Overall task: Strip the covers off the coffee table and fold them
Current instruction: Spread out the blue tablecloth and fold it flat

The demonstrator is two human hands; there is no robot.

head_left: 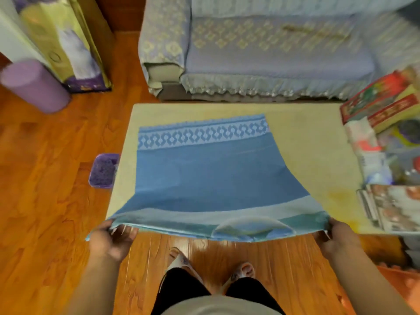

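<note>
A blue cover [211, 176] with a patterned white-and-blue band along its far edge lies over the pale yellow coffee table [302, 142]. Its near edge is lifted off the table and stretched between my hands. My left hand [111, 239] grips the near left corner, fingers curled under the cloth. My right hand [338, 239] grips the near right corner the same way. The near edge shows a paler folded layer and sags slightly in the middle, above my feet.
A pile of boxes, packets and magazines [386, 160] crowds the table's right end. A sofa with a lilac cover [272, 53] stands behind the table. A purple roll [34, 85] and a small purple mat [103, 170] lie on the wooden floor at left.
</note>
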